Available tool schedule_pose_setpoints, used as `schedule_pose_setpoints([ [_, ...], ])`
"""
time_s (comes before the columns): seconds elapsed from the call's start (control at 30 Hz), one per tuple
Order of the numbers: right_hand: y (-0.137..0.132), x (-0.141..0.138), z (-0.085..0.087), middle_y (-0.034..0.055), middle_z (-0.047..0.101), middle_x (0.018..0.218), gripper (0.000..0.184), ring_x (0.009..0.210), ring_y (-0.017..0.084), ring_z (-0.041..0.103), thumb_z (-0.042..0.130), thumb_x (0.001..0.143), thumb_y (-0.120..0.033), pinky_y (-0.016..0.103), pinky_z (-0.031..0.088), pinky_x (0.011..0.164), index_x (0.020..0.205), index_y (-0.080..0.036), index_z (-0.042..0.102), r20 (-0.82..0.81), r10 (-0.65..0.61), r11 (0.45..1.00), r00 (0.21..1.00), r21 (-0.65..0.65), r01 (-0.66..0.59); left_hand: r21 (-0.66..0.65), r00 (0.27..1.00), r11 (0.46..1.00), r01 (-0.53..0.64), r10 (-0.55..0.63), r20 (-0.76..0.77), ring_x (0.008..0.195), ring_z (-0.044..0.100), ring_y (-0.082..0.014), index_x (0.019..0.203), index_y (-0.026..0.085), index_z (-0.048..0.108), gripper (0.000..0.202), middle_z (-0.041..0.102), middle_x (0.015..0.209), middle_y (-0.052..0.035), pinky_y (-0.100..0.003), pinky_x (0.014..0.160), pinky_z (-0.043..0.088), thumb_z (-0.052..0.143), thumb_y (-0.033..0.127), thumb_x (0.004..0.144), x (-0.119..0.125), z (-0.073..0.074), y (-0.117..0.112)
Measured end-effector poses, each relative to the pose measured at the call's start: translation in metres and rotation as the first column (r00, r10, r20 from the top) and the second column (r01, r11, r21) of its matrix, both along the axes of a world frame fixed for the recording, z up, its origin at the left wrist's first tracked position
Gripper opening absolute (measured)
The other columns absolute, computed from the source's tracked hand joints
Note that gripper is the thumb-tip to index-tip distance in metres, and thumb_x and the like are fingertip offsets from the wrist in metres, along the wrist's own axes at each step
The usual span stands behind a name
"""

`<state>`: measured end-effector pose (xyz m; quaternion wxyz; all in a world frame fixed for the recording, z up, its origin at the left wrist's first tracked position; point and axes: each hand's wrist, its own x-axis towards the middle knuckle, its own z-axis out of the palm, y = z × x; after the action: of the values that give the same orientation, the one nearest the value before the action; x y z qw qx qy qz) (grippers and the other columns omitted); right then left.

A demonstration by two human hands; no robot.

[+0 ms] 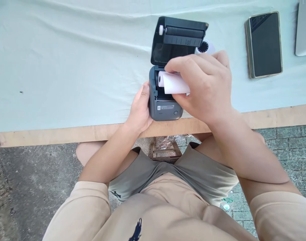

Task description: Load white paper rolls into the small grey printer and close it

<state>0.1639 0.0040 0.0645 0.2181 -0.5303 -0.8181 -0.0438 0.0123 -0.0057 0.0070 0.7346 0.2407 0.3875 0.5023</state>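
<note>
A small dark grey printer stands near the table's front edge with its black lid swung up and back. My right hand is closed around a white paper roll, holding it over the printer's open paper bay. My left hand is wrapped against the printer's left side, thumb up along its edge. A second white roll peeks out behind the lid, just above my right hand.
A pale cloth covers the table, whose bare wooden edge runs along the front. A dark phone or tablet lies at the right. A white object's edge shows at the far right. My knees sit under the table.
</note>
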Motion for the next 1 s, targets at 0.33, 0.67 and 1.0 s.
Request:
schedule_pose_setpoints([
  [0.33, 0.004, -0.001, -0.005, -0.0009, 0.068, 0.08, 0.008, 0.076, 0.021, 0.06, 0.053, 0.092, -0.021, 0.038, 0.027, 0.069, 0.09, -0.026, 0.059, 0.122, 0.006, 0.996, 0.993, -0.093, 0.005, -0.003, 0.999, 1.0, 0.01, -0.01, -0.047, 0.136, 0.054, -0.0219, 0.098, 0.023, 0.067, 0.032, 0.073, 0.104, 0.0002, -0.035, 0.112, 0.049, 0.043, 0.044, 0.098, -0.002, 0.0, -0.001],
  [0.67, -0.008, 0.003, -0.009, -0.0029, 0.063, 0.071, 0.019, 0.069, 0.016, 0.052, 0.05, 0.091, -0.015, 0.036, 0.028, 0.068, 0.076, -0.025, 0.056, -0.024, 0.14, 0.98, 0.99, 0.146, -0.135, -0.032, 1.0, 0.999, -0.023, 0.023, 0.009, 0.134, 0.056, -0.0221, 0.092, 0.022, 0.066, 0.033, 0.073, 0.088, -0.0001, -0.036, 0.112, 0.05, 0.042, 0.045, 0.098, 0.0, 0.001, 0.001],
  [1.0, -0.022, 0.005, -0.032, -0.0062, 0.068, 0.077, 0.012, 0.079, 0.014, 0.058, 0.063, 0.087, -0.021, 0.035, 0.032, 0.069, 0.079, -0.026, 0.056, -0.152, 0.3, 0.93, 0.942, 0.266, -0.253, 0.008, 1.0, 1.0, 0.027, -0.027, -0.009, 0.129, 0.06, -0.0204, 0.099, 0.022, 0.066, 0.037, 0.074, 0.096, -0.0008, -0.034, 0.111, 0.05, 0.038, 0.046, 0.098, -0.001, -0.003, 0.002],
])
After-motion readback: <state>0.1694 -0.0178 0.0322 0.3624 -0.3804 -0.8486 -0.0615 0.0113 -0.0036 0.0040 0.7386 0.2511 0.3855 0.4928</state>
